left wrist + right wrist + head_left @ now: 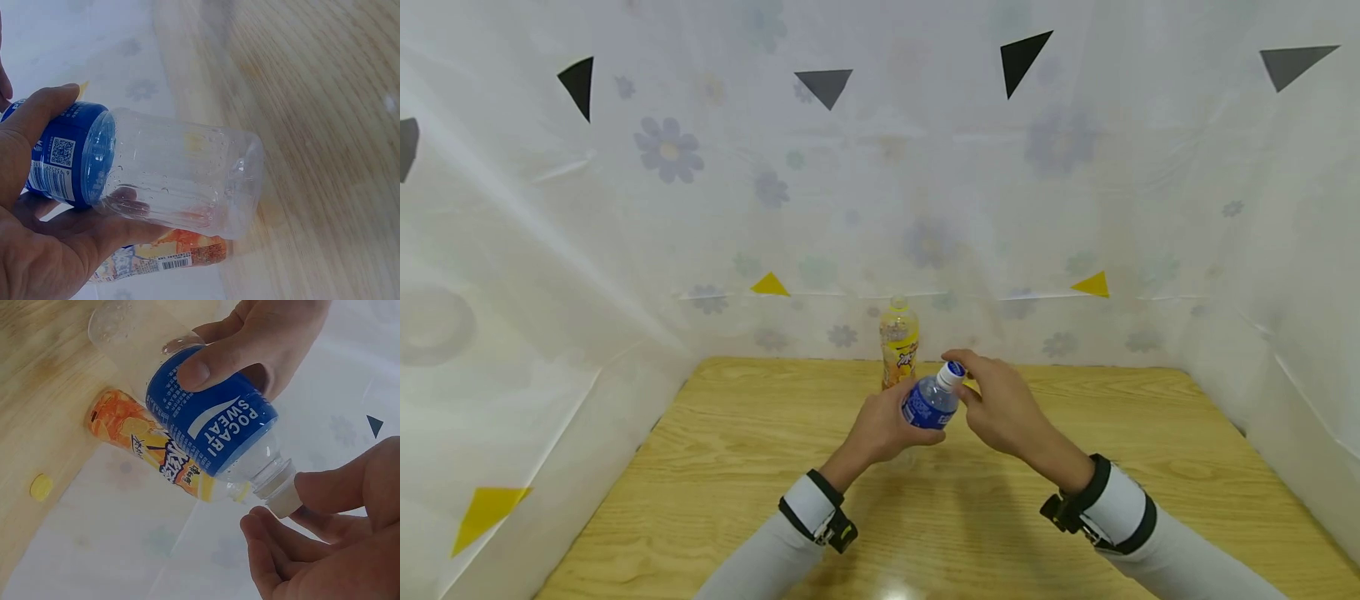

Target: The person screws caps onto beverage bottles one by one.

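My left hand (887, 423) grips a clear plastic bottle (181, 172) with a blue Pocari Sweat label (215, 419). The bottle leans toward the right in the head view, and a few droplets cling to its see-through lower part. At its neck, my right hand (1000, 408) pinches the white cap (284, 499) between thumb and fingers. Just behind stands a second bottle (898, 342), with an orange and yellow label and an open mouth; my left hand overlaps its lower part in the head view.
A yellow cap (42, 487) lies on the wooden table (715, 467) beside the orange-labelled bottle. White flower-printed sheeting (880, 192) hangs behind the table and along both sides, with black, grey and yellow triangles on it.
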The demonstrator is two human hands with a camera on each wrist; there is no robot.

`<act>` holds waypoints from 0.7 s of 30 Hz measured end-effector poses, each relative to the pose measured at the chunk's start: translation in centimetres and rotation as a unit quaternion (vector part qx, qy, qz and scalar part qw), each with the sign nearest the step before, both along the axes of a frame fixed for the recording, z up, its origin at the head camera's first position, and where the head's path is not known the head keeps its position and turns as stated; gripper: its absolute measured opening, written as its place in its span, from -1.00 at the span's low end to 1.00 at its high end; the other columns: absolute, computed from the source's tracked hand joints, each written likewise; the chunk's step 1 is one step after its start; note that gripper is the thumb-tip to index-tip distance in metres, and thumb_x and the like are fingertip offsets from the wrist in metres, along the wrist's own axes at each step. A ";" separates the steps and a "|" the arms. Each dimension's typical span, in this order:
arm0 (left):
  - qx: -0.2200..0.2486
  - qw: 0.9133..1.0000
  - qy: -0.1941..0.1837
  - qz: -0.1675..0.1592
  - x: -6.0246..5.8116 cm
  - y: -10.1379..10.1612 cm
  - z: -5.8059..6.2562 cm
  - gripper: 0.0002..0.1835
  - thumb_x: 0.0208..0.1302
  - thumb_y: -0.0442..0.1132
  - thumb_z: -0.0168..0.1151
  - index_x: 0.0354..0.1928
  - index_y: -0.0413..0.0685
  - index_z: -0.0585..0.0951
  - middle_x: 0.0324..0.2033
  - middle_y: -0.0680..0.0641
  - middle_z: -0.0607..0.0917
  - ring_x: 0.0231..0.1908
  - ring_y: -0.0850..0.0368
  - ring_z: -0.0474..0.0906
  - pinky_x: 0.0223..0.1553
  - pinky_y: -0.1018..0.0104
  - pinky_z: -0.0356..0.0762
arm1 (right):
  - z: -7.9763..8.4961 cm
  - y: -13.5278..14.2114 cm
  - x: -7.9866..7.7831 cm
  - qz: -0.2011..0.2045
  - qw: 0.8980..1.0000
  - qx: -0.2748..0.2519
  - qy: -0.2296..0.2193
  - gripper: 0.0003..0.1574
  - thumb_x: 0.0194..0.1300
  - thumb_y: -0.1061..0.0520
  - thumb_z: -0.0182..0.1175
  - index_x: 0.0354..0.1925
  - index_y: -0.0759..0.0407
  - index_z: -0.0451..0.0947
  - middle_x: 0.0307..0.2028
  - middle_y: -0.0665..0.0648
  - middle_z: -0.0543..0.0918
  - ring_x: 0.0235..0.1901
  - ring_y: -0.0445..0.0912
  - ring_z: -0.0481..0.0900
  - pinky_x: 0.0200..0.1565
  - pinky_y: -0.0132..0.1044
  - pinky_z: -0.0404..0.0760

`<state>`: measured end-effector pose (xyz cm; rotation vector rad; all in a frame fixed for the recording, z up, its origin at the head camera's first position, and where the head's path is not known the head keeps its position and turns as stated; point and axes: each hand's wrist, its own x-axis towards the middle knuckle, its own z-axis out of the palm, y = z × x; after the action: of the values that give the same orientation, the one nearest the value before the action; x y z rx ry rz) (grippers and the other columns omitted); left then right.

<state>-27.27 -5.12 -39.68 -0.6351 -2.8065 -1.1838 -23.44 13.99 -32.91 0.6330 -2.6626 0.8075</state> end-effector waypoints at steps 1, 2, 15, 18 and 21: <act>0.000 1.000 -0.001 0.000 0.0 0.0 0.0 -0.16 0.04 0.08 0.58 0.36 0.00 0.48 0.03 -0.10 0.72 -0.03 -0.01 0.69 -0.09 0.08 0.65 | 0.0 0.0 0.0 0.001 1.000 -0.002 0.005 -0.51 0.42 0.34 0.14 0.29 0.23 0.49 0.00 0.25 0.72 -0.04 0.17 0.68 -0.11 0.06 0.66; -0.001 1.000 -0.001 -0.001 0.0 0.0 0.0 -0.15 0.04 0.08 0.58 0.37 -0.01 0.47 0.03 -0.11 0.72 -0.03 -0.02 0.69 -0.09 0.08 0.65 | -0.1 0.0 0.0 0.000 1.000 -0.004 0.008 -0.54 0.43 0.35 0.12 0.27 0.23 0.50 -0.01 0.23 0.72 -0.06 0.15 0.68 -0.13 0.03 0.66; -0.001 1.000 -0.003 0.000 0.0 0.0 0.0 -0.17 0.04 0.10 0.58 0.34 0.00 0.49 0.01 -0.09 0.72 -0.04 0.00 0.69 -0.10 0.09 0.66 | -0.4 0.1 -0.4 -0.015 1.000 -0.016 0.018 -0.64 0.45 0.26 0.16 0.17 0.27 0.57 -0.08 0.21 0.72 -0.13 0.07 0.66 -0.16 0.00 0.64; -0.002 1.000 -0.004 -0.001 0.0 0.1 0.0 -0.19 0.04 0.08 0.58 0.33 0.00 0.50 0.00 -0.09 0.72 -0.04 0.00 0.69 -0.10 0.08 0.65 | -0.6 0.1 -0.4 -0.022 0.999 -0.023 0.022 -0.68 0.45 0.20 0.20 0.11 0.30 0.59 -0.14 0.20 0.71 -0.16 0.05 0.64 -0.16 0.01 0.63; -0.002 1.000 -0.007 -0.002 0.1 0.1 0.0 -0.21 0.05 0.07 0.58 0.32 0.01 0.50 0.01 -0.08 0.72 -0.03 -0.01 0.68 -0.09 0.07 0.65 | -0.8 0.2 -0.5 -0.028 0.999 -0.030 0.029 -0.71 0.44 0.12 0.24 0.01 0.28 0.60 -0.19 0.18 0.70 -0.18 0.05 0.64 -0.16 0.01 0.64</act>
<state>-27.19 -4.98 -39.68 -0.6354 -2.8224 -1.1877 -23.96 14.24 -33.69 0.5567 -2.5818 0.8360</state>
